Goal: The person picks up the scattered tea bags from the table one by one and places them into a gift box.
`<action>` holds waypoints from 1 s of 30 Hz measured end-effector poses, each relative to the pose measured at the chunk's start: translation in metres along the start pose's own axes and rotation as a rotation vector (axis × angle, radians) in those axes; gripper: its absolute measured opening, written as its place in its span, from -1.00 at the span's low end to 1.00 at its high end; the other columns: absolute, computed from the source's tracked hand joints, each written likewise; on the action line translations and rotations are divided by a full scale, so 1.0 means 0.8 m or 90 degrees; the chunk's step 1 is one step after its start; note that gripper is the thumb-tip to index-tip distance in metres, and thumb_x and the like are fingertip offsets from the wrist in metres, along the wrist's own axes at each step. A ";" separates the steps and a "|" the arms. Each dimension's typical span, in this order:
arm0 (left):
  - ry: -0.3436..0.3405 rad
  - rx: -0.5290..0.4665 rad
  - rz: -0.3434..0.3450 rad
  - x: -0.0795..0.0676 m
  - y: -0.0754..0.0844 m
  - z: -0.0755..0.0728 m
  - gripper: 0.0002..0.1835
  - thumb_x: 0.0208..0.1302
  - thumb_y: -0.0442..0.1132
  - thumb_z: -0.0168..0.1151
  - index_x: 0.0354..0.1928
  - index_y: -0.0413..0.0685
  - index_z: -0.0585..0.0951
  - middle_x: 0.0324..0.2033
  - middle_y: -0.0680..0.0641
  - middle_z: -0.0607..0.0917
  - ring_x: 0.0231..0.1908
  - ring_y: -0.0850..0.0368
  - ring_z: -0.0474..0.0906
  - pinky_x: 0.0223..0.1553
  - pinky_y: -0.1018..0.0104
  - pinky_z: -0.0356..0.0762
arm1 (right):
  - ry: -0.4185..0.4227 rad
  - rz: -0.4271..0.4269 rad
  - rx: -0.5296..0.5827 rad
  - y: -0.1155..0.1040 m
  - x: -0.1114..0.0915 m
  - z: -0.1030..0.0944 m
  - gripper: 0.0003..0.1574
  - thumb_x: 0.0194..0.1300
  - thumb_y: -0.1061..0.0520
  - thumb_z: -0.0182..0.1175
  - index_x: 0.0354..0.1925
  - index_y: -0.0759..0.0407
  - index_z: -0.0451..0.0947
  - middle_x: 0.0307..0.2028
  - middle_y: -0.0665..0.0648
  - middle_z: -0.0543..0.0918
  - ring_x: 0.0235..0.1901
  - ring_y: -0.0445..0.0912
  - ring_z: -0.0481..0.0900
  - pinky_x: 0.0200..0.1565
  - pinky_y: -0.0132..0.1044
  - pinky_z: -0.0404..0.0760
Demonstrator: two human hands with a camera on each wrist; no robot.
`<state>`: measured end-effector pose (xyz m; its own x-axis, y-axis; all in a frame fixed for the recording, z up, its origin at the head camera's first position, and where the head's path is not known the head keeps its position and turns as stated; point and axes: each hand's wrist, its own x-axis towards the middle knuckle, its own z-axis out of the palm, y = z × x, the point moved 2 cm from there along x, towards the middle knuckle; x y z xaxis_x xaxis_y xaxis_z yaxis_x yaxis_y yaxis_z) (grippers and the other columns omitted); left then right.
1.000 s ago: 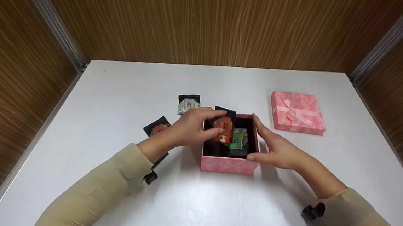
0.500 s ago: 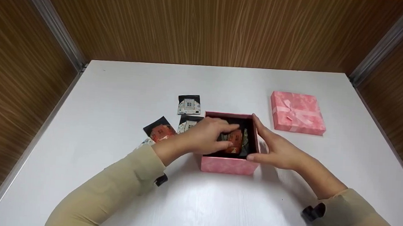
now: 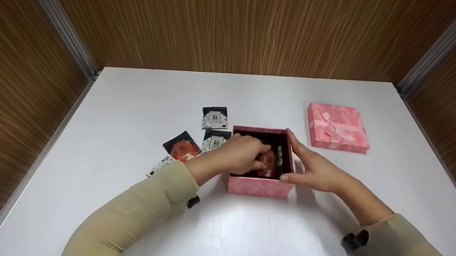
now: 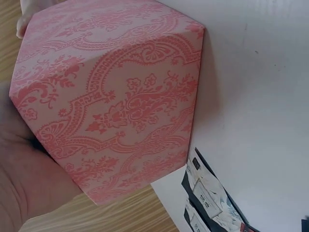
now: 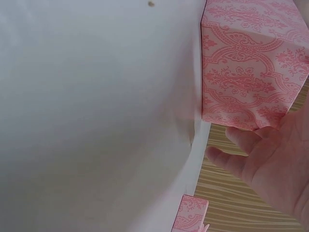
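Observation:
My left hand (image 3: 242, 155) reaches down into the pink box (image 3: 258, 187), with thumb and index finger pinching an orange sachet (image 3: 268, 163). Its other fingertips are hidden inside. A greenish sachet (image 3: 279, 157) stands on edge along the box's right inner wall. My right hand (image 3: 317, 172) holds the box at its right side, thumb on the near corner and index finger at the far corner. In the right wrist view, several fingers (image 5: 241, 152) stretch past the patterned wall. The left wrist view has the palm (image 4: 34, 183) behind the tilted-looking box.
Left of the box lie two white-and-black sachets (image 3: 215, 118), an orange one (image 3: 184, 149) and another white one (image 3: 160, 165) partly under the left sleeve. A pink lid (image 3: 338, 127) with a ribbon bow rests at the back right of the white table.
My left hand has lowered the orange sachet into the box, moving slightly right and toward me. The green sachet, face up earlier, now stands on edge at the right wall. My right hand stays put.

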<state>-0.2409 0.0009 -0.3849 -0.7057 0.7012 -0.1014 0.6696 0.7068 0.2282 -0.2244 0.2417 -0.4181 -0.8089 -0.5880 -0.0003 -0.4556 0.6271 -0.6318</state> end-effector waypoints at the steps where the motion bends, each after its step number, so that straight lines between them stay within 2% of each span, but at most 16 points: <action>1: -0.002 0.011 -0.004 0.001 0.001 0.001 -0.51 0.48 0.08 0.35 0.32 0.04 0.67 0.03 -0.03 0.76 0.06 -0.04 0.68 0.05 -0.07 0.56 | 0.000 0.000 -0.001 0.000 0.000 0.000 0.50 0.32 -0.24 0.47 0.74 -0.02 -0.38 0.64 0.31 0.06 0.57 0.20 0.16 0.49 0.26 0.20; 4: -0.010 0.033 -0.016 0.005 0.002 0.003 -0.61 0.46 0.11 0.36 0.14 0.06 0.70 -0.07 0.00 0.75 -0.03 -0.03 0.67 0.00 -0.05 0.55 | 0.002 -0.006 -0.005 -0.001 0.000 0.000 0.50 0.32 -0.25 0.46 0.74 0.00 -0.37 0.64 0.32 0.06 0.57 0.22 0.17 0.48 0.27 0.21; 6: -0.015 0.040 -0.024 0.007 0.003 0.004 -0.63 0.46 0.12 0.36 0.10 0.07 0.69 -0.08 0.01 0.75 -0.04 -0.02 0.66 -0.01 -0.03 0.54 | 0.003 -0.006 -0.006 -0.001 0.000 0.000 0.50 0.32 -0.25 0.47 0.74 0.00 -0.37 0.64 0.32 0.06 0.57 0.21 0.16 0.48 0.26 0.20; 13: -0.028 0.041 -0.042 0.014 0.005 0.005 -0.53 0.48 0.08 0.35 0.30 0.07 0.65 0.05 -0.01 0.74 0.06 -0.03 0.65 0.06 -0.04 0.54 | 0.001 -0.003 -0.007 0.000 0.000 0.000 0.50 0.32 -0.24 0.46 0.74 -0.02 -0.38 0.63 0.32 0.07 0.57 0.21 0.15 0.49 0.25 0.20; 21: -0.036 0.053 -0.047 0.019 0.004 0.007 -0.69 0.46 0.05 0.38 0.08 0.09 0.69 -0.10 0.00 0.76 0.00 -0.01 0.66 0.09 -0.09 0.57 | -0.003 0.009 0.001 0.001 0.000 -0.001 0.50 0.32 -0.26 0.47 0.74 -0.10 -0.39 0.65 0.26 0.06 0.58 0.17 0.15 0.49 0.23 0.21; 30: -0.045 0.065 -0.059 0.019 0.007 0.006 -0.66 0.48 0.07 0.34 0.15 0.10 0.69 -0.11 -0.05 0.77 -0.01 -0.05 0.68 0.09 -0.09 0.57 | -0.001 0.002 0.000 0.001 -0.001 -0.001 0.50 0.31 -0.24 0.47 0.74 -0.06 -0.38 0.66 0.23 0.04 0.58 0.14 0.14 0.50 0.22 0.20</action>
<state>-0.2469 0.0159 -0.3894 -0.7496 0.6353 -0.1855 0.6252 0.7717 0.1163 -0.2244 0.2428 -0.4179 -0.8100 -0.5865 -0.0029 -0.4531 0.6289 -0.6319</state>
